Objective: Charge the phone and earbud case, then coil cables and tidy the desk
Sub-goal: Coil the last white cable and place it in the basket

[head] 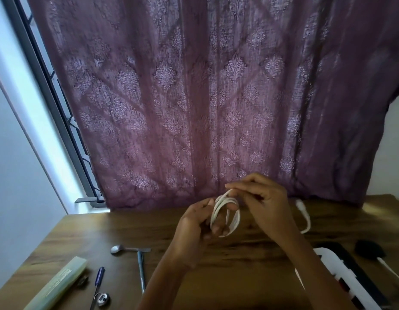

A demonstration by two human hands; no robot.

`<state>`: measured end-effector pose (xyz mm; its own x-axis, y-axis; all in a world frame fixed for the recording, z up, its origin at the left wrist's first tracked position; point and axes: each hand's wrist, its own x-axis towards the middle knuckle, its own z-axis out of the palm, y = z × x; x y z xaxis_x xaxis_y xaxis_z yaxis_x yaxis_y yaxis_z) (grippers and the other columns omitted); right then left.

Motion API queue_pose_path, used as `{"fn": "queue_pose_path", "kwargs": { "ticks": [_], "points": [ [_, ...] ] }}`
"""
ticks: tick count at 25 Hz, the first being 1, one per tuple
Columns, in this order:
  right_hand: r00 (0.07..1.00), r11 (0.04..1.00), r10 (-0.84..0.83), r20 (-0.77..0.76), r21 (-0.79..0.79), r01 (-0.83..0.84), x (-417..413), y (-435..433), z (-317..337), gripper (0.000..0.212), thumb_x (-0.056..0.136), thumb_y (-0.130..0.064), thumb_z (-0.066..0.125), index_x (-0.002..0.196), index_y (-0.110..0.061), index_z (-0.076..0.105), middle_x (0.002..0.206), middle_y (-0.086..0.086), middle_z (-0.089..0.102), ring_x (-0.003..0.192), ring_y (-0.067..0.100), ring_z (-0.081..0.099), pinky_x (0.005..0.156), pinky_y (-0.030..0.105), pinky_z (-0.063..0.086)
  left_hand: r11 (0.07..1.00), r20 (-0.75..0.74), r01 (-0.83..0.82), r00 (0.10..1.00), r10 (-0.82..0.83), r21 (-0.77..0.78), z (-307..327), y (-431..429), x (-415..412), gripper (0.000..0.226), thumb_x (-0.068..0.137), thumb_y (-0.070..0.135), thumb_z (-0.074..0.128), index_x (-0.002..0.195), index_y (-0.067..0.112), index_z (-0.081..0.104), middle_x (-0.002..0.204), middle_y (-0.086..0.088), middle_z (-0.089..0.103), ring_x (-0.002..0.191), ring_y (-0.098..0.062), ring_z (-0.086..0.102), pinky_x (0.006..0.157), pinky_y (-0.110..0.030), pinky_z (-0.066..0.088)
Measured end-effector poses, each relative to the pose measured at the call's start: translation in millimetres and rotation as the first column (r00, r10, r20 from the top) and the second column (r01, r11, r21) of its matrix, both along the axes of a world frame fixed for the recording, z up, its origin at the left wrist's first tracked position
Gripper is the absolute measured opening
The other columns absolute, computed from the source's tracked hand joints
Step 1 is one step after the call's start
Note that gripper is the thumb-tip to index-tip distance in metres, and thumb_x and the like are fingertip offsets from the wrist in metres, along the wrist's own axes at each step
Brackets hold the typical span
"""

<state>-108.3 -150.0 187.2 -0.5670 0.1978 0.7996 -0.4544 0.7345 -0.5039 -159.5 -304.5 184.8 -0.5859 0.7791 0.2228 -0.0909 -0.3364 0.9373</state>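
Observation:
A white cable point(230, 212) is wound in several loops around the fingers of my left hand point(195, 222), held above the wooden desk point(127, 229). My right hand point(261, 198) pinches the top of the coil with thumb and fingers. A second white cable point(304, 217) lies curved on the desk to the right, behind my right wrist. At the right edge lies a white power strip point(335, 274) with a dark phone point(359, 269) beside it. A black round object point(369, 250) with a white cable leaving it sits further right; I cannot tell whether it is the earbud case.
On the left of the desk lie a spoon point(118, 249), a grey pen point(141, 271), a blue pen point(98, 285), a pale green long box point(60, 285) and a small round metal item point(102, 299). A purple patterned curtain point(216, 97) hangs behind the desk.

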Motion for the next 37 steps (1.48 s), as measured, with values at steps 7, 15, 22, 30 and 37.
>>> {"fn": "queue_pose_path", "kwargs": {
  "ticks": [7,15,22,30,37],
  "points": [
    [0.959,0.731,0.269,0.094,-0.667,-0.14,-5,-24,-16,0.023,0.09,0.001,0.05,0.095,-0.013,0.068,0.069,-0.002,0.068,0.052,0.002,0.057,0.049,0.012,0.043,0.993,0.207,0.026,0.977,-0.05,0.115,1,4,-2,0.043,0.095,0.034,0.039,0.084,0.0,0.062,0.043,0.007,0.03,0.036,-0.003,0.021,0.05,-0.018,0.04],
    [0.877,0.388,0.44,0.193,-0.922,0.008,-5,-33,-18,0.014,0.085,-0.014,0.057,0.088,-0.006,0.068,0.051,0.001,0.047,0.036,0.003,0.031,0.033,0.013,0.016,0.989,0.245,-0.147,0.958,0.15,-0.028,-5,-2,-5,0.036,0.089,0.036,0.041,0.066,0.012,0.054,0.045,0.01,0.029,0.038,-0.002,0.031,0.057,-0.021,0.036],
    [0.786,0.24,0.589,0.19,-0.969,0.054,-4,-35,-16,0.017,0.087,-0.002,0.047,0.081,-0.003,0.062,0.047,-0.001,0.049,0.036,0.002,0.032,0.031,0.013,0.02,0.949,-0.049,-0.272,0.962,0.267,-0.157,-8,-3,-5,0.035,0.093,0.036,0.036,0.069,0.013,0.046,0.043,0.011,0.042,0.05,-0.004,0.041,0.061,-0.023,0.037],
    [0.773,0.707,0.42,0.475,-0.706,0.05,8,-46,-11,0.032,0.073,-0.044,0.068,0.09,-0.018,0.073,0.085,0.002,0.074,0.084,0.017,0.068,0.076,0.03,0.053,0.912,-0.145,-0.382,0.921,0.362,-0.149,-12,-4,-9,0.038,0.097,0.027,0.036,0.072,0.006,0.055,0.055,0.007,0.059,0.054,-0.002,0.055,0.054,-0.014,0.044],
    [0.815,0.634,0.381,0.437,-0.765,0.113,4,-48,-21,0.021,0.087,-0.005,0.054,0.077,-0.01,0.072,0.077,0.01,0.072,0.078,0.02,0.064,0.077,0.033,0.049,0.849,-0.388,-0.475,0.845,0.367,-0.232,-21,-3,-17,0.035,0.096,0.029,0.038,0.066,0.014,0.047,0.054,0.009,0.048,0.052,-0.007,0.043,0.051,-0.022,0.037]
  ]
}}
